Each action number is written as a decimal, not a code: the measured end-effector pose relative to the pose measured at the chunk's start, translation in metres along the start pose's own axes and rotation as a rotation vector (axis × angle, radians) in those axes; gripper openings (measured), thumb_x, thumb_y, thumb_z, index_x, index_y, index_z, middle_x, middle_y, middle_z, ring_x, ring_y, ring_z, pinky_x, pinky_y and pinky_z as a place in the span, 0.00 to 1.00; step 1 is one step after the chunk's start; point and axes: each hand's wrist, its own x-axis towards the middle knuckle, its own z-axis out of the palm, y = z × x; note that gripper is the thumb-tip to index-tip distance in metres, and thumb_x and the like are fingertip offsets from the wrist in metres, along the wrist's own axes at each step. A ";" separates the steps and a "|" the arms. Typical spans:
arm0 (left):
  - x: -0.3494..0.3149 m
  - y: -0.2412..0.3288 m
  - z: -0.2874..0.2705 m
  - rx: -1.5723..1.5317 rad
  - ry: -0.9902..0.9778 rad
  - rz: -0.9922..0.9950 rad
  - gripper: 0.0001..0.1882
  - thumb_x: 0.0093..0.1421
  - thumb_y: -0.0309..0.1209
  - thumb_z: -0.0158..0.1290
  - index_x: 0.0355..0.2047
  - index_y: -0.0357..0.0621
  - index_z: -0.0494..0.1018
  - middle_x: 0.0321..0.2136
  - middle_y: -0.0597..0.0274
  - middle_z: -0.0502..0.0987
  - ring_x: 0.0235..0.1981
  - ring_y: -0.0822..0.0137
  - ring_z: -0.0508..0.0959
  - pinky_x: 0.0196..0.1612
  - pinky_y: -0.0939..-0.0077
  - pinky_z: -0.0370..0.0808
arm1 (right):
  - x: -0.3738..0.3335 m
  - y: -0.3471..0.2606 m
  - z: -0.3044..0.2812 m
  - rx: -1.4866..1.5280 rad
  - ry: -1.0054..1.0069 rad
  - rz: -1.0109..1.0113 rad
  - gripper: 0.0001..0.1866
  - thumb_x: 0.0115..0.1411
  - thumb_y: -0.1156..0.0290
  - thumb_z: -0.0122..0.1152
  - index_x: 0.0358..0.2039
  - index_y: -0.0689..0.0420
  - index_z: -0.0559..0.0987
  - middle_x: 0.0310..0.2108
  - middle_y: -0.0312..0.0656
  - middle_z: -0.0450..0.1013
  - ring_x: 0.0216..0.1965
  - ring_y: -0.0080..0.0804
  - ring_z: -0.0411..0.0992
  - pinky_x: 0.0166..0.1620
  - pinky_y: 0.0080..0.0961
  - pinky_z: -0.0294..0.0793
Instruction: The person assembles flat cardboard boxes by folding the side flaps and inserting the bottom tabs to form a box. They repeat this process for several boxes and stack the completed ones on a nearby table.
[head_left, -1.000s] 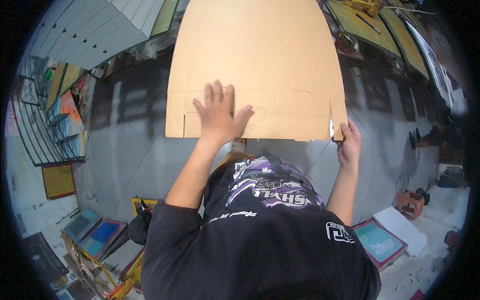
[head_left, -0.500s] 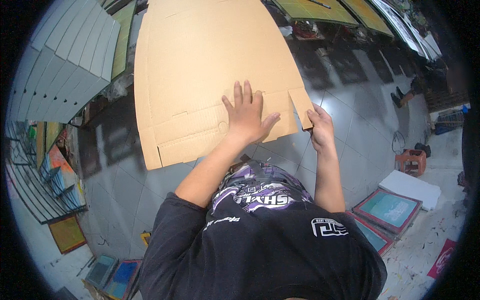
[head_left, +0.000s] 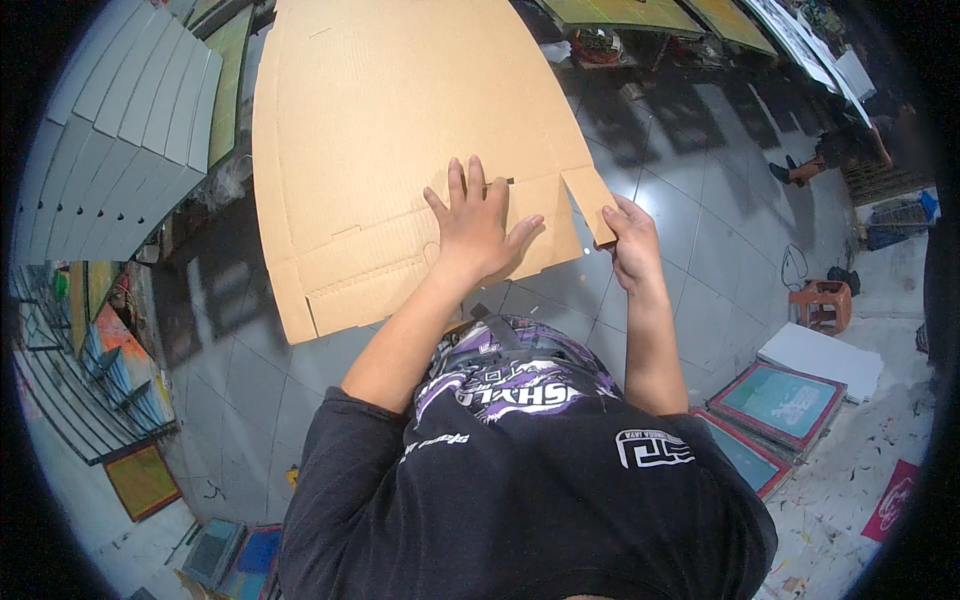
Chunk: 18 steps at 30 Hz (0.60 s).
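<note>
**Across the upper middle, a cardboard sheet [head_left: 400,130], far end out of view**

The left hand [head_left: 475,222] lies spread on it, gripping nothing, palm hidden. The right hand [head_left: 632,243] pinches its corner flap [head_left: 587,203], some fingertips out of sight. Grey tiled floor [head_left: 705,240] shows beneath; far right, a person's legs [head_left: 806,169] show, the rest lost in shadow.

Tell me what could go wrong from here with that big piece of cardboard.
The flap might crease or tear at its base: the right hand grips its end, and an open slit separates it from the rest of the cardboard.

The cardboard could slide or swing, since the left hand lies flat on top with spread fingers rather than gripping an edge.
</note>
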 end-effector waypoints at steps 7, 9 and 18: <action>-0.007 -0.022 -0.005 -0.090 0.248 0.021 0.29 0.53 0.53 0.50 0.47 0.45 0.69 0.59 0.42 0.53 0.63 0.42 0.46 0.57 0.33 0.41 | -0.003 0.000 -0.001 0.049 -0.001 -0.057 0.18 0.60 0.75 0.49 0.50 0.70 0.67 0.38 0.46 0.73 0.33 0.27 0.72 0.32 0.22 0.71; -0.008 -0.023 -0.014 -0.088 0.154 0.004 0.28 0.53 0.53 0.50 0.47 0.47 0.69 0.59 0.42 0.54 0.63 0.42 0.46 0.58 0.33 0.40 | -0.003 -0.001 0.001 0.065 0.006 -0.058 0.18 0.60 0.75 0.49 0.50 0.70 0.67 0.38 0.47 0.73 0.33 0.27 0.72 0.33 0.22 0.71; 0.001 -0.020 -0.010 -0.040 -0.005 0.025 0.33 0.53 0.57 0.48 0.47 0.42 0.69 0.60 0.38 0.50 0.63 0.39 0.41 0.56 0.28 0.38 | -0.002 -0.005 0.005 0.001 0.015 -0.045 0.18 0.60 0.74 0.49 0.49 0.69 0.68 0.37 0.45 0.74 0.32 0.25 0.72 0.31 0.21 0.69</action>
